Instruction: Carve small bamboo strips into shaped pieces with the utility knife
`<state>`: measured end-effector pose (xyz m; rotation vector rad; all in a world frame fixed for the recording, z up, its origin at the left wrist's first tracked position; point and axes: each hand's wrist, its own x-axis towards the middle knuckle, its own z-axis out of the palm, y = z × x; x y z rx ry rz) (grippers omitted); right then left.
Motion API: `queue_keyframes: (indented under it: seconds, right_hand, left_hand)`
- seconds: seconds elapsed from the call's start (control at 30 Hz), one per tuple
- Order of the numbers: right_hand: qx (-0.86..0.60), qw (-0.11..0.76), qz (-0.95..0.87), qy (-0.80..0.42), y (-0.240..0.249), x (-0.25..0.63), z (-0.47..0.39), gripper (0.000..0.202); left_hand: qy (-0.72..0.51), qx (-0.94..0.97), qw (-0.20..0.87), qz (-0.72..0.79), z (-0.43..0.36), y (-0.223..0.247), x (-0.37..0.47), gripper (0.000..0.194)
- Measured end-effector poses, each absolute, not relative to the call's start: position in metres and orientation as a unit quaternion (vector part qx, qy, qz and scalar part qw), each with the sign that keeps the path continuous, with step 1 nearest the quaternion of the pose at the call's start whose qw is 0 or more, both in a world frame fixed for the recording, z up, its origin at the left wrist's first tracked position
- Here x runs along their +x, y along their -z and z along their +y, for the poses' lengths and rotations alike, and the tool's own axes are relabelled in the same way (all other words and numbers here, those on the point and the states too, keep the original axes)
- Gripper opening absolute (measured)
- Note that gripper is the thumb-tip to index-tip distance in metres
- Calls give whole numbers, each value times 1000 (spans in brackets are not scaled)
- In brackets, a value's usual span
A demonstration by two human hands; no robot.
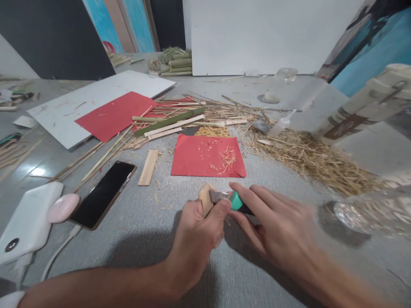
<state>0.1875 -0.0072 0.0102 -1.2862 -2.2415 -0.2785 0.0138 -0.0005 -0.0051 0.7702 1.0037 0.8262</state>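
Low in the middle, my left hand [202,229] is closed around a small pale piece of wood [206,197], whose upper end sticks out above the fingers. My right hand [272,214] grips a utility knife with a green and black handle [236,201]. The knife's blade [218,196] lies against the wood's right side, and my left thumb rests close to the blade's base. Just beyond my hands is a sheet of red paper [192,158] with curled wood shavings [228,157] on it. A flat wooden strip [148,167] lies to its left.
At the left are a black-screened phone [104,194], a white power bank [30,220] with a cable, and a pink oval object [63,208]. Thin sticks [173,122] lie behind the red paper. Straw [314,160] and a clear plastic bottle [372,214] are at the right.
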Motion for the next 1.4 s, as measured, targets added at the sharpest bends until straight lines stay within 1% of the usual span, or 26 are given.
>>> queue_keyframes:
  seconds: [0.1,0.2,0.47,0.6,0.73,0.9,1.03,1.13,1.17,1.27,1.3,1.33,1.4]
  right_hand:
    - [-496,284,-817,79,-11,184,-9,30]
    - [-483,285,-826,63,-12,190,-3,30]
    - [-443,227,-866,42,-15,214,8,33]
    - [-435,221,-871,52,-16,216,8,34]
    - [-430,218,-874,58,-15,214,7,33]
    - [-469,245,-844,86,-9,197,-2,33]
    - [-523,285,-802,36,-7,181,-10,34]
    - [-531,293,-795,12,-6,181,-8,35]
    - [-534,294,-793,4,-6,184,-5,34]
    - [-553,309,-773,-18,-5,196,4,29]
    - [-561,317,-765,-21,-5,200,7,28]
    - [-567,325,-757,-21,-6,204,10,28]
    - [-574,334,-748,-22,-6,208,13,29]
  left_hand:
    - [-384,337,731,452,-1,5,17,61]
    - [-377,346,747,424,1,5,18,61]
    - [-349,379,733,444,5,9,11,43]
    - [-334,401,721,456,5,9,9,50]
    - [-336,396,723,456,2,8,9,49]
    - [-364,374,727,446,1,8,10,52]
    - [-383,361,731,435,3,8,13,58]
    - [-381,364,734,428,6,9,13,59]
    - [-379,360,737,428,7,9,12,56]
    - [-383,348,741,427,11,6,9,39]
    - [-386,350,740,425,11,4,8,38]
    - [-388,356,738,421,12,2,7,41]
    - [-392,371,730,419,12,-1,6,53]
